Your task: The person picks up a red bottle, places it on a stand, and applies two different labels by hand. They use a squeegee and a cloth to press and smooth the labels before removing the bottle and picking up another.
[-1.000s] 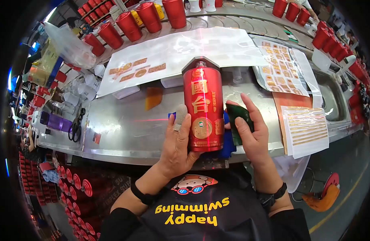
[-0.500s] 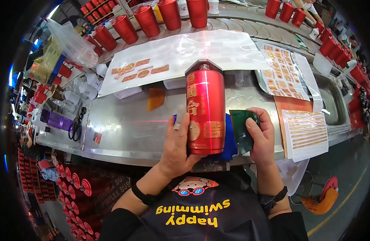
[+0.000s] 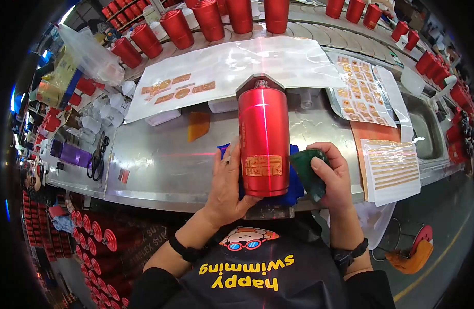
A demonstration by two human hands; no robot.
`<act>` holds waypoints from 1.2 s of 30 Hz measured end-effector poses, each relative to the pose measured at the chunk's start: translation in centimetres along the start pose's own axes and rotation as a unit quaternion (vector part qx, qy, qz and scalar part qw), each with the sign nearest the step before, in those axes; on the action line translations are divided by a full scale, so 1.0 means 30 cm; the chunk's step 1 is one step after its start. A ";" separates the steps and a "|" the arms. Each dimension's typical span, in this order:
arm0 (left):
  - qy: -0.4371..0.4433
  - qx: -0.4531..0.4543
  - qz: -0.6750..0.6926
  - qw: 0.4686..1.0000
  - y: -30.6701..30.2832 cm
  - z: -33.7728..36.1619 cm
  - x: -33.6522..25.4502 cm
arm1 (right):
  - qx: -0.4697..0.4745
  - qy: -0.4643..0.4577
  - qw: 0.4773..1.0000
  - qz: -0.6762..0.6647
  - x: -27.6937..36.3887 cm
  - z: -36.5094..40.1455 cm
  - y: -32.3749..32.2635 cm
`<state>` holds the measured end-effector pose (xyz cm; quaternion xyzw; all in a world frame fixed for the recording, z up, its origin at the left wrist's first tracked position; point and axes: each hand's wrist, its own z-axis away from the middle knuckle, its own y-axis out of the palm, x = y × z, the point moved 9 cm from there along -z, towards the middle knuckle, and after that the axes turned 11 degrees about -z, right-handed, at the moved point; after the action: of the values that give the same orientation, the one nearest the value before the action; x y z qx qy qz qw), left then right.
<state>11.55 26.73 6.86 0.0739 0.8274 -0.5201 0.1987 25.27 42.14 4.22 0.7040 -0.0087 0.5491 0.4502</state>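
A red bottle with a clear neck lies in front of me, its neck end in a dark angular holder. Gold square-patterned lettering faces up near its base. Along the bottle's left side, my left hand is closed on it, thumb by the base. My right hand pinches a dark green flexible sheet, bent, its edge close to the bottle's right side. Blue cloth shows beneath the bottle.
A white sheet with gold decals lies behind the bottle. Sticker sheets and a gold-striped sheet sit right, near a sink. Scissors, a purple bottle and an amber piece are left. Red bottles stand on the conveyor.
The bottle has turned about its length; the gold characters and round emblem have gone from the facing side and the square pattern faces up. The green sheet is more bent. Conveyor bottles have shifted.
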 end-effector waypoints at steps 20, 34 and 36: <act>0.005 -0.030 -0.007 1.000 -0.023 0.002 -0.005 | 0.030 -0.001 0.993 0.117 0.034 -0.004 0.065; 0.063 -0.105 -0.112 0.986 -0.118 -0.032 -0.092 | -0.006 -0.081 0.979 0.187 0.131 0.029 0.030; 0.060 -0.108 -0.091 0.988 -0.110 -0.031 -0.083 | 0.006 -0.165 0.947 0.274 0.147 0.012 0.032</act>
<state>12.50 26.28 10.97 0.0077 0.8924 -0.4381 0.1078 26.79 43.45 8.27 0.7577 -0.2724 0.5277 0.2705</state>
